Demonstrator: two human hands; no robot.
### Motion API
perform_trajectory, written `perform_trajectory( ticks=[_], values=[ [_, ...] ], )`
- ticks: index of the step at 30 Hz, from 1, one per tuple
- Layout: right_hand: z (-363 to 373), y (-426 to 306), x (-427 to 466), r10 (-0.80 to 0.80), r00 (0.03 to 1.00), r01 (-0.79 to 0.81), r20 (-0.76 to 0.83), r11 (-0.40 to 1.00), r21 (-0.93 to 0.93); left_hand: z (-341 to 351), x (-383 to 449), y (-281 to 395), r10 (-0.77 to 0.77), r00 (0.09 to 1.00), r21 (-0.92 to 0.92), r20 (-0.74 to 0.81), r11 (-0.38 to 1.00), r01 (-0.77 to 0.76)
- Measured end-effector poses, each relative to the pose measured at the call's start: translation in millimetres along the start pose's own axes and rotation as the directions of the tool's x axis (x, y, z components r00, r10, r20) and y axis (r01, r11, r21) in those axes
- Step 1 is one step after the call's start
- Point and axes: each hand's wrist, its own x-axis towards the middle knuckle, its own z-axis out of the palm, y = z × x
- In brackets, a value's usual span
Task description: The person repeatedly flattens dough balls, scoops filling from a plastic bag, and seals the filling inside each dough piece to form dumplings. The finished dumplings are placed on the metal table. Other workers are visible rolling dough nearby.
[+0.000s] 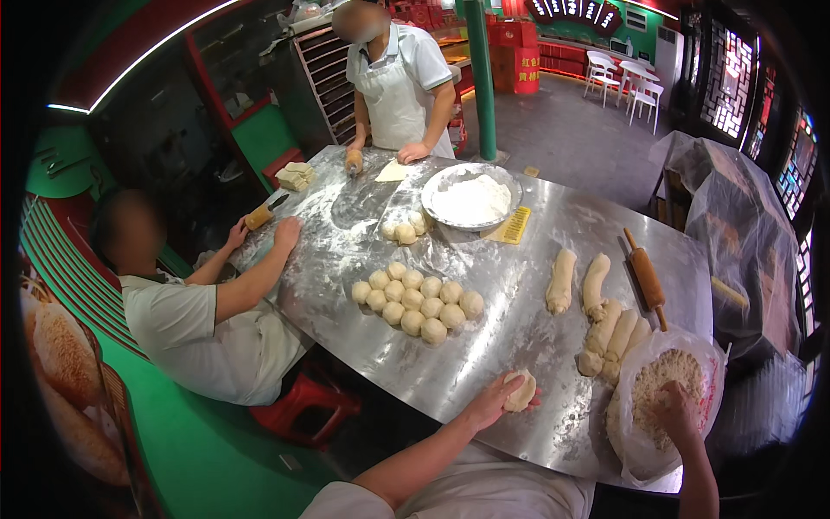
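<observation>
A flattened round of dough [521, 393] rests in my left hand [493, 401], held just above the near edge of the steel table [476, 353]. My right hand [673, 405] reaches down into a crumbly, pale filling [658, 379], which sits in a plastic-lined container [626, 447] at the table's right corner. Its fingertips are partly hidden, so whether they hold any filling does not show. Between the hands and farther back lie several dough logs [600, 334], some side by side. Rows of smooth dough balls [412, 299] stand to the left of my left hand.
A wooden rolling pin [645, 279] lies beside the logs. Farther back are a metal bowl of flour [473, 198] on a yellow packet [515, 225] and more dough balls [406, 232]. Two co-workers [402, 84] with rolling pins work at the far and left sides. A red stool [305, 402] stands left.
</observation>
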Motion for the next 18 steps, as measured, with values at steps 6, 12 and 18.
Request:
perform_trajectory(
  ticks=[6,12,18],
  values=[
    [-3,-4,11,0.061,0.995,-0.054,-0.079,0.995,0.09,-1,2,0,0.0,1.0,-0.005,0.016,1.0,0.0],
    [0,-14,19,0.176,0.984,-0.175,0.011,0.971,0.163,3,-1,1,0.005,1.0,-0.023,-0.001,1.0,-0.005],
    [1,-25,17,0.212,0.977,-0.212,0.008,0.973,0.093,0,1,-1,-0.012,1.0,-0.029,-0.014,1.0,0.011]
  ],
)
